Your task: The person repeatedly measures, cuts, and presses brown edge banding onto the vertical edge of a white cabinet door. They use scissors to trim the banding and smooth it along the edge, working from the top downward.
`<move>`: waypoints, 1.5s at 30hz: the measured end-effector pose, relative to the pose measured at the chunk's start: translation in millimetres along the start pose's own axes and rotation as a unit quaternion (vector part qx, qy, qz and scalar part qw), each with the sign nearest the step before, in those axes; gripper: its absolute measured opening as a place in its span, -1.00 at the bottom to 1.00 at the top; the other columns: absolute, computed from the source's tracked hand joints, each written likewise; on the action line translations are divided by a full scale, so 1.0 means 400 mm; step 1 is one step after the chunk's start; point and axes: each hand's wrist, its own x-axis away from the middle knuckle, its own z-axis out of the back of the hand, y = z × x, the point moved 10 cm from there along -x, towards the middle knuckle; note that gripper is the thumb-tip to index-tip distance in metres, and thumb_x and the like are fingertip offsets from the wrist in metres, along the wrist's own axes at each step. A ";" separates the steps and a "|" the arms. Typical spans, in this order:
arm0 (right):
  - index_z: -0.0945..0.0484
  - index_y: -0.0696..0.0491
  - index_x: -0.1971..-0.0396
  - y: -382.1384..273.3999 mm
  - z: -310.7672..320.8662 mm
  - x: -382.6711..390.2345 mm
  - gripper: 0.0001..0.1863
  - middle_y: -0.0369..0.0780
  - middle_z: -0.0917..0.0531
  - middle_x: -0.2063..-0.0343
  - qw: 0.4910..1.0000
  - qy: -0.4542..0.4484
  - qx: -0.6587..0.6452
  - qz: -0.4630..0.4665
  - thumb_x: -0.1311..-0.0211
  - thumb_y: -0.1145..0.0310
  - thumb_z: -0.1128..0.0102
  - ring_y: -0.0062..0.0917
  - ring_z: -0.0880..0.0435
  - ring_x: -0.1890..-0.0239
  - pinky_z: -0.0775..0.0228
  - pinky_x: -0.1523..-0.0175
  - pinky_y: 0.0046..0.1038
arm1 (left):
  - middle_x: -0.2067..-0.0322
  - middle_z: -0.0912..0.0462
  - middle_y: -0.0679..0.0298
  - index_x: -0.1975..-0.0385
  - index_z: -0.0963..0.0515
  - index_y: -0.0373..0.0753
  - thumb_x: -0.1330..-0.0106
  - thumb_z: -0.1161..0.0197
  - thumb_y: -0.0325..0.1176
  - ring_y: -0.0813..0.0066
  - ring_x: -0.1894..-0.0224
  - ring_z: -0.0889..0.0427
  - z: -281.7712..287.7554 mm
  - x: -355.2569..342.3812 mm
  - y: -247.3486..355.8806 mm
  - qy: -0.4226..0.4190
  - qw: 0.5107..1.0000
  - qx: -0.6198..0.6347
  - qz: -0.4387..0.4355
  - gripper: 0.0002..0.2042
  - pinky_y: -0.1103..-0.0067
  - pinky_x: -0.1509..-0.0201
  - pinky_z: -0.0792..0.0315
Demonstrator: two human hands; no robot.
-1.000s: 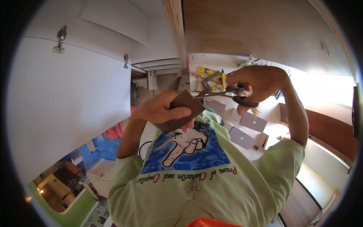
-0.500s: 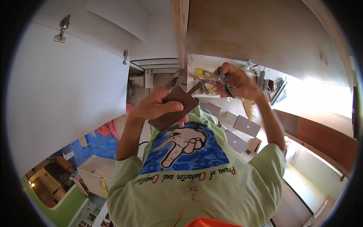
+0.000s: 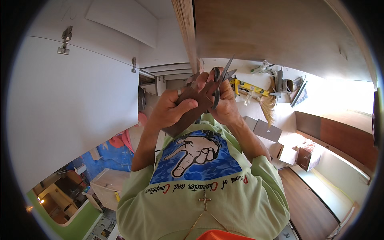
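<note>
Now closer together: left hand [image 3: 168, 110] gripping brown sheet [image 3: 181, 122], right hand [image 3: 226, 107] holding scissors [image 3: 223, 76].

brown sheet [image 3: 188, 118]: partly behind left hand [image 3: 168, 111] | orange fabric [image 3: 224, 235]: cut off

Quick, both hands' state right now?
Left hand: closed, holding the brown sheet.
Right hand: holding the scissors; whether it also grips the sheet is unclear.

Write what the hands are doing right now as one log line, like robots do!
Left hand: holds brown sheet | Right hand: holds scissors, blades apart | Nearby: yellow level, right of hands
</note>
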 end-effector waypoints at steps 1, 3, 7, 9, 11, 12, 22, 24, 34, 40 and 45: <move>-0.33 -0.02 0.00 0.004 0.016 0.008 -0.53 -0.28 -0.49 0.11 0.998 0.025 0.050 0.002 -0.14 0.59 -0.33 -0.57 -0.51 0.04 -0.42 -0.05 -0.49 | 0.57 -0.52 0.46 0.29 -0.61 -0.32 -0.50 -0.20 -0.22 0.77 0.47 -0.38 0.005 0.002 0.007 0.032 0.999 -0.021 -0.023 -0.74 0.65 0.43 -0.30; -0.34 0.01 -0.07 0.005 0.049 0.021 -0.47 -0.29 -0.49 0.11 0.987 0.063 0.147 -0.003 -0.13 0.51 -0.39 -0.58 -0.51 0.04 -0.41 -0.05 -0.51 | 0.59 -0.46 0.52 0.34 -0.59 -0.30 -0.52 -0.17 -0.17 0.80 0.48 -0.32 0.028 0.015 0.016 0.091 0.994 -0.042 -0.051 -0.69 0.67 0.45 -0.24; -0.46 0.11 0.05 -0.025 0.059 0.026 -0.44 -0.27 -0.52 0.12 0.950 0.028 0.307 0.041 0.02 0.26 -0.56 -0.55 -0.55 0.08 -0.42 -0.03 -0.45 | 0.60 -0.39 0.56 0.42 -0.54 -0.28 -0.56 -0.08 -0.08 0.83 0.49 -0.27 0.111 0.052 0.022 0.169 0.983 -0.013 -0.069 -0.60 0.73 0.44 -0.19; -0.49 0.13 0.18 -0.038 0.025 0.024 -0.48 -0.24 -0.52 0.13 0.875 -0.023 0.475 0.091 0.07 0.23 -0.58 -0.48 -0.56 0.10 -0.42 0.01 -0.43 | 0.62 -0.42 0.54 0.44 -0.52 -0.26 -0.59 0.03 0.04 0.84 0.51 -0.30 0.148 0.067 0.026 0.164 0.984 0.035 -0.066 -0.51 0.75 0.46 -0.18; -0.49 0.16 0.34 -0.047 -0.021 0.018 -0.49 -0.18 -0.52 0.16 0.813 -0.053 0.556 0.166 0.18 0.21 -0.61 -0.31 -0.57 0.16 -0.43 0.10 -0.35 | 0.65 -0.46 0.47 0.43 -0.51 -0.25 -0.59 0.10 0.09 0.80 0.59 -0.34 0.180 0.073 0.028 0.172 0.980 0.083 -0.057 -0.47 0.73 0.52 -0.21; -0.48 0.16 0.35 -0.043 -0.030 0.004 -0.49 -0.18 -0.52 0.16 0.808 -0.047 0.562 0.171 0.18 0.21 -0.60 -0.28 -0.57 0.18 -0.44 0.10 -0.33 | 0.66 -0.48 0.43 0.43 -0.50 -0.25 -0.59 0.13 0.12 0.77 0.63 -0.37 0.186 0.070 0.037 0.166 0.977 0.113 -0.065 -0.45 0.72 0.55 -0.22; -0.52 0.15 0.37 -0.065 -0.163 -0.121 -0.48 -0.21 -0.51 0.45 0.814 -0.300 0.496 0.034 0.05 0.06 -0.61 -0.37 -0.53 0.40 -0.38 0.24 -0.31 | 0.69 -0.37 0.45 0.55 -0.43 -0.23 -0.62 0.12 0.01 0.68 0.64 -0.27 0.246 0.093 0.234 0.152 0.976 -0.025 -0.154 -0.48 0.64 0.55 -0.19; -0.53 0.18 0.49 -0.073 -0.155 -0.087 -0.40 -0.24 -0.49 0.53 0.782 -0.387 0.481 -0.085 0.01 -0.10 -0.56 -0.49 -0.50 0.44 -0.33 0.31 -0.38 | 0.67 -0.30 0.41 0.56 -0.42 -0.27 -0.61 0.04 -0.11 0.65 0.56 -0.19 0.262 0.104 0.244 0.161 0.974 -0.132 -0.093 -0.53 0.60 0.47 -0.18; -0.51 0.13 0.60 -0.084 -0.053 0.019 -0.27 -0.32 -0.47 0.68 0.652 -0.420 0.566 -0.280 -0.11 -0.37 -0.34 -0.58 -0.43 0.52 -0.31 0.37 -0.40 | 0.58 -0.61 0.02 0.38 -0.60 -0.38 -0.56 -0.07 -0.12 0.27 0.57 -0.52 0.137 0.048 0.171 -0.010 0.905 -0.421 0.063 -0.59 0.44 0.38 -0.42; -0.57 0.11 0.57 -0.109 -0.025 0.071 -0.30 -0.34 -0.48 0.68 0.651 -0.411 0.537 -0.343 -0.15 -0.36 -0.29 -0.59 -0.43 0.54 -0.29 0.40 -0.42 | 0.50 -0.65 0.11 0.18 -0.56 -0.23 -0.60 0.03 -0.11 0.13 0.48 -0.57 0.121 0.040 0.186 0.022 0.930 -0.366 0.008 -0.67 0.43 0.30 -0.45; -0.62 0.11 0.53 -0.096 -0.007 0.081 -0.61 -0.25 -0.67 0.60 0.614 -0.391 0.579 -0.366 -0.04 0.05 -0.45 -0.50 -0.61 0.46 -0.40 0.30 -0.37 | 0.48 -0.66 0.12 0.18 -0.56 -0.22 -0.58 -0.01 -0.16 0.10 0.45 -0.60 0.060 0.037 0.201 -0.005 0.942 -0.330 -0.063 -0.72 0.44 0.27 -0.46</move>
